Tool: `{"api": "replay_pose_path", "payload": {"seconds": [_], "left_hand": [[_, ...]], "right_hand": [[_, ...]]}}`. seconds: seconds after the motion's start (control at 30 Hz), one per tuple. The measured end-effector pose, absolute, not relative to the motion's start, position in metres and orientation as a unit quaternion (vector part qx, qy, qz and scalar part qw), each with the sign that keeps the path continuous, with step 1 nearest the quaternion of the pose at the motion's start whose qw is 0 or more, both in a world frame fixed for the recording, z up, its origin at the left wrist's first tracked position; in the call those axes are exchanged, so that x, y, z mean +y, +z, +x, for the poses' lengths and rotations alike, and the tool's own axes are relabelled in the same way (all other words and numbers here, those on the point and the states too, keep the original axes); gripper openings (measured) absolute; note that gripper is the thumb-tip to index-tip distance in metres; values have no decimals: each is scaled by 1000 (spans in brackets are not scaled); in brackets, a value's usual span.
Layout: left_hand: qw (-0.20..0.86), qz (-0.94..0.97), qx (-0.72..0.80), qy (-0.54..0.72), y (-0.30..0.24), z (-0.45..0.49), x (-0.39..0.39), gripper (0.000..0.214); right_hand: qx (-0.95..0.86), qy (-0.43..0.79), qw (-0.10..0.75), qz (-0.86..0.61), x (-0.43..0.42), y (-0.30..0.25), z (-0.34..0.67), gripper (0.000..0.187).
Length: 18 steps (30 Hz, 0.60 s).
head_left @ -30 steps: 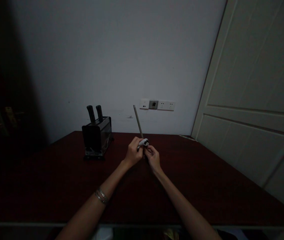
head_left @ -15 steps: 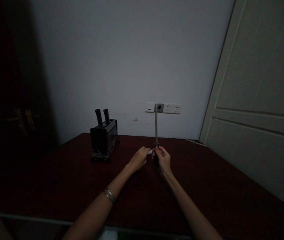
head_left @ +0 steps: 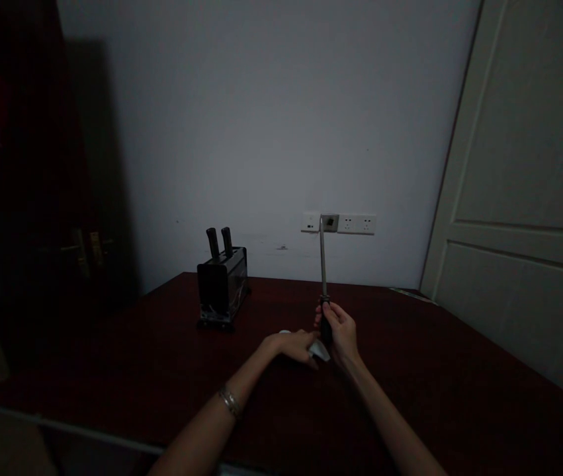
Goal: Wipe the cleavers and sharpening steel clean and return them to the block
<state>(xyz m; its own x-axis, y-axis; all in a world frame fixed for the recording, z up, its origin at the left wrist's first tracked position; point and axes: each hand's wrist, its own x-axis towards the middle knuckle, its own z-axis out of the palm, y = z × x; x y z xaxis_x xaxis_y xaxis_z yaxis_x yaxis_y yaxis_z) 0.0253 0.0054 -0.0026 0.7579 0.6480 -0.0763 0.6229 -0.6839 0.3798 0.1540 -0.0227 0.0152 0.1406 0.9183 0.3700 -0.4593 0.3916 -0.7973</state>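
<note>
My right hand (head_left: 341, 334) is closed round the dark handle of a sharpening steel (head_left: 322, 261), whose thin grey rod stands upright in front of the wall sockets. Just to its left, my left hand (head_left: 292, 345) lies low over the dark red table (head_left: 132, 370), fingers resting on a small white object (head_left: 319, 351) beside the steel's handle. What that white object is I cannot make out. A bracelet sits on my left wrist.
A black knife block (head_left: 222, 287) with two dark handles sticking up stands at the back left of the table. White wall sockets (head_left: 339, 223) are on the grey wall. A pale panelled door (head_left: 529, 218) is at the right, a dark door (head_left: 38, 218) at the left.
The steel went from tilted left to upright, now held by my right hand alone. My left hand came down with the white object to the table. The view shifted left.
</note>
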Motion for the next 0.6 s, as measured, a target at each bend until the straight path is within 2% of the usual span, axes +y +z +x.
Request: {"api": "replay_pose_path", "payload": {"seconds": [0.1, 0.17, 0.27, 0.33, 0.47, 0.6], "left_hand": [[313, 890, 310, 117, 12, 16, 9, 66], [311, 860, 322, 244, 27, 7, 8, 59], [159, 805, 376, 431, 54, -7, -6, 39], [17, 802, 338, 492, 71, -14, -25, 30], [-213, 865, 161, 426, 95, -19, -66, 43], [-323, 877, 91, 344, 111, -20, -84, 44]], "right_hand": [[-414, 506, 708, -267, -25, 21, 154, 33], [-406, 528, 697, -266, -28, 28, 154, 34], [-410, 552, 678, -259, -34, 44, 154, 34], [-411, 565, 670, -251, -38, 56, 152, 33], [-414, 589, 655, -229, -45, 79, 145, 30], [-425, 624, 620, -214, -52, 95, 136, 28]]}}
